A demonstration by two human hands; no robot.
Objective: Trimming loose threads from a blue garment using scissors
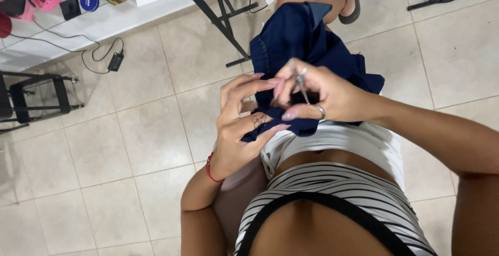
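Note:
A dark navy garment (306,43) lies draped over my lap and knee. My left hand (241,126) pinches an edge of the navy fabric near my waist, thumb and fingers closed on it. My right hand (322,92) sits just right of it, fingers closed around a small pair of metal scissors (300,82) whose tips point down into the cloth between both hands. A ring is on one right finger; a red cord is tied at my left wrist.
Beige tiled floor (130,131) all around. A black table leg frame (223,17) stands ahead, a black metal stool (36,97) at left, a power adapter with cable (115,61) on the floor, and a white shelf (78,24) with thread spools and small items at top left.

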